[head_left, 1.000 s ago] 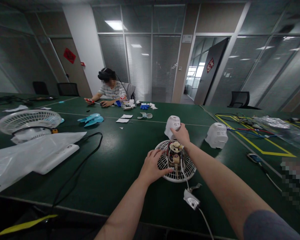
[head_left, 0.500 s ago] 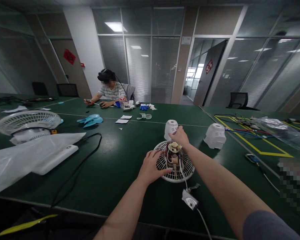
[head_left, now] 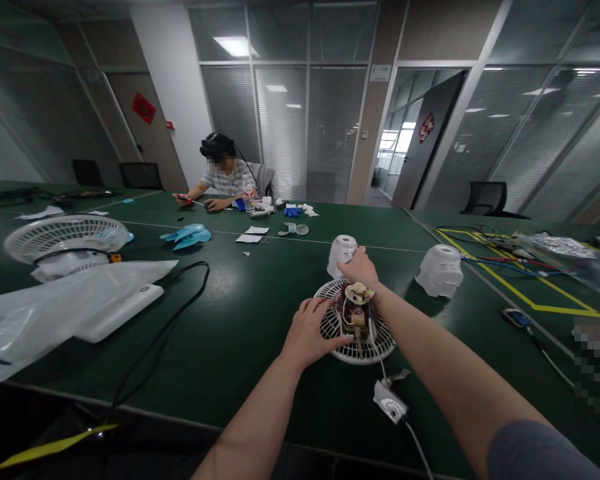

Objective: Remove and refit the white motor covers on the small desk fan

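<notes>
My left hand is spread, thumb apart from fingers, over the near-left side of a white fan grille, beside the bare motor lying in it. My right hand reaches over the grille's far-right side and touches a white vented cover; its fingertips are partly hidden, so I cannot tell whether they pinch it. That cover stands just beyond the grille, straight ahead of me, its long axis roughly upright; my right hand is the nearer, my left lies short of it. From the motor a white cord runs towards me to a small white control box. A second white cover stands off to the right. Farther left are light-blue fan blades; across the table a person sits.
</notes>
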Motion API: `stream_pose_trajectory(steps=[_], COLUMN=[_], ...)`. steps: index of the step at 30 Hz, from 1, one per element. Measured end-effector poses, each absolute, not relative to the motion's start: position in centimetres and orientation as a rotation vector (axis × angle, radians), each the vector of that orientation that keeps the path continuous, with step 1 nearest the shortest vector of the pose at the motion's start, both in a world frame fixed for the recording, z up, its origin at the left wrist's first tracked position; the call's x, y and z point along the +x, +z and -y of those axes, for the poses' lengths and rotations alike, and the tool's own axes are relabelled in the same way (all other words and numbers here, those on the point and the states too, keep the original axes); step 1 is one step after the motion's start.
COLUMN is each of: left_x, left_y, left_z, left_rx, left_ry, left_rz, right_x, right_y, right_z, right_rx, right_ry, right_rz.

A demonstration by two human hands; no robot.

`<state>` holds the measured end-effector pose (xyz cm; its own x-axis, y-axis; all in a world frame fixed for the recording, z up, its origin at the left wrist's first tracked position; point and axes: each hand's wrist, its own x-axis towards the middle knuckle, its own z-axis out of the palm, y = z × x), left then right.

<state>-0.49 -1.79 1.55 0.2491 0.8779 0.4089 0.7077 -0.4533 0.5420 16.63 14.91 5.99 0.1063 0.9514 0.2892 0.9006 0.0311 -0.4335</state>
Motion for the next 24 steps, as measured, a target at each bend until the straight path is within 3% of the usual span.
stream_pose_trajectory(steps=[13, 18, 24], left_x=[-0.5, -0.4, 0.0], left_y=[1.9, 1.9, 1.6], left_z=[1.9, 1.9, 2.1], left_rx=[2.273, 2.28, 2.305], left_ry=[0.994, 0.977, 1.021], left_rz=[-1.46, -1.47, -1.47], right_x=[17.9, 19.5, 18.2], right_y=[10.4, 12.3, 10.1], right_z=[-11.4, -3.5, 5.0], right_rx=[-1.852, -1.726, -1.693], right_ry=[0.067, -0.043, -0.195], right_rz=[1.532, 1.574, 1.739])
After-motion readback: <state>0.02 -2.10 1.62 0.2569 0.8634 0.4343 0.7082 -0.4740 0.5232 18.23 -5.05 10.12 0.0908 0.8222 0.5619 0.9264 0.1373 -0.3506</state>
